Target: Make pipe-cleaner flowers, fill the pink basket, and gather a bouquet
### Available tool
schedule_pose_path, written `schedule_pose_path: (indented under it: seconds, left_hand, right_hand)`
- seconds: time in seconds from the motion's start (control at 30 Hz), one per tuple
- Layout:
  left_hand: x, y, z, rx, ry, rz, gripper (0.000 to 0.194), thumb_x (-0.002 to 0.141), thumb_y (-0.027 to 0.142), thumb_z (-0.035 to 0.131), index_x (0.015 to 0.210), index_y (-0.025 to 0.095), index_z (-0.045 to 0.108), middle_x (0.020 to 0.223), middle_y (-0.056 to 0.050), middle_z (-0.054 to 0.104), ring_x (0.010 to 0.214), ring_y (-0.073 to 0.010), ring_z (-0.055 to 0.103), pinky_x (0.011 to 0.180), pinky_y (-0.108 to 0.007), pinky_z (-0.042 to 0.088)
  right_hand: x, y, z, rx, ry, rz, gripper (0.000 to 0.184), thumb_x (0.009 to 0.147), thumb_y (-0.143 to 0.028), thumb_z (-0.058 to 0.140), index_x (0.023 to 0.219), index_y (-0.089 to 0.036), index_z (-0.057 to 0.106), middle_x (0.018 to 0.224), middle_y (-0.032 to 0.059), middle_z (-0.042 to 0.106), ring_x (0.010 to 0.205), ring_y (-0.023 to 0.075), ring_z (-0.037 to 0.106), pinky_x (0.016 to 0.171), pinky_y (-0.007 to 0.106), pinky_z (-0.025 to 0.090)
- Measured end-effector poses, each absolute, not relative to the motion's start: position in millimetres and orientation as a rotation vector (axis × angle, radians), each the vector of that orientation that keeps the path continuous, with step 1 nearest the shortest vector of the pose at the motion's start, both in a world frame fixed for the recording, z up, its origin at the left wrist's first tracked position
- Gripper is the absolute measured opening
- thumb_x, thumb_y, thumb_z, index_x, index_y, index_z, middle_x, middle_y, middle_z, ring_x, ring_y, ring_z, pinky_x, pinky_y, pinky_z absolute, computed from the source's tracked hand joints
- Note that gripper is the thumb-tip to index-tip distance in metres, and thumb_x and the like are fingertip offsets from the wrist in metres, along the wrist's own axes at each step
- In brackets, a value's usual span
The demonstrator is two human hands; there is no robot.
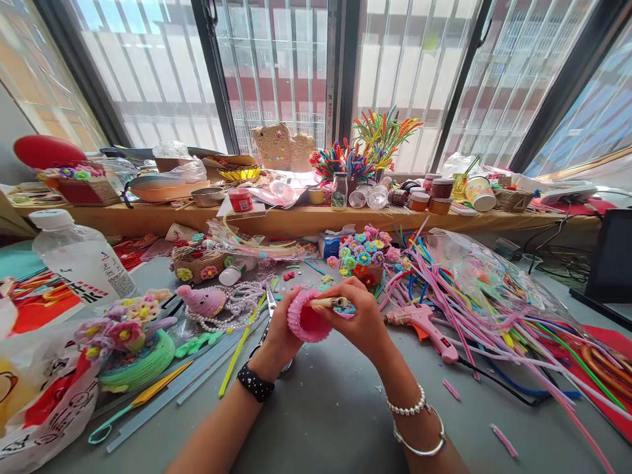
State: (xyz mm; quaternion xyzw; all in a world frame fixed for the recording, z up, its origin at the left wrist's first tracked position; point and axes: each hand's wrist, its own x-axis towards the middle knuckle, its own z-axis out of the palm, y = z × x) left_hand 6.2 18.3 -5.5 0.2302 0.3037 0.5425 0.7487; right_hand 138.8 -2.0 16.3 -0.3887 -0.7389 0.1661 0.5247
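My left hand [279, 336] is wrapped around the side of a pink ridged cup-like piece [296, 316], its round opening turned toward me. Pinched in the fingers of my right hand [363, 316] is a short beige stick [328, 303] with a dark-marked end; its other end reaches the opening of the pink piece. Behind my left hand lie scissors [270, 299], partly hidden by it. To the right of my right hand, a pink glue gun [429, 329] rests on the table with its black cord trailing right.
Pink and coloured pipe cleaners [444, 283] pile up at the right. On the left are a plastic bottle [79, 257], bead strings [241, 306], a green flower-decked crescent [141, 362] and clear glue sticks [168, 388]. Jars and crafts line the window ledge [296, 220].
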Motion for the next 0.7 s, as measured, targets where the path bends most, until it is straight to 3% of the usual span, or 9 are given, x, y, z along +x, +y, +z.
schedule_pose_path:
  seconds: [0.2,0.43,0.7]
  left_hand:
    - [4,20,-6,0.485,0.667,1.212,0.016,0.066,0.024,0.056,0.073,0.011,0.061,0.063,-0.003,0.064,0.056,-0.0137,0.058,0.053,-0.022,0.043]
    - [2,23,-8,0.423,0.666,1.257,0.008,0.064,0.019,0.053,0.062,0.014,0.059,0.054,0.0,0.061,0.047,-0.0111,0.054,0.049,-0.021,0.041]
    - [0,23,-10,0.448,0.679,1.276,0.015,0.066,0.018,0.048,0.057,0.015,0.059,0.048,0.0,0.059,0.043,-0.0103,0.051,0.046,-0.021,0.04]
  right_hand:
    - [137,-5,19,-1.016,-1.872,0.267,0.016,0.072,-0.034,0.056,0.074,-0.022,0.066,0.069,0.0012,0.06,0.071,0.0149,0.045,0.073,0.03,0.035]
    - [130,-4,13,-1.008,-1.946,0.251,0.016,0.07,-0.038,0.058,0.077,-0.027,0.066,0.067,-0.0008,0.06,0.071,0.0147,0.043,0.075,0.031,0.031]
    - [124,-3,9,-1.043,-1.985,0.258,0.017,0.07,-0.041,0.057,0.074,-0.028,0.067,0.062,-0.0006,0.052,0.069,0.0139,0.041,0.071,0.03,0.029]
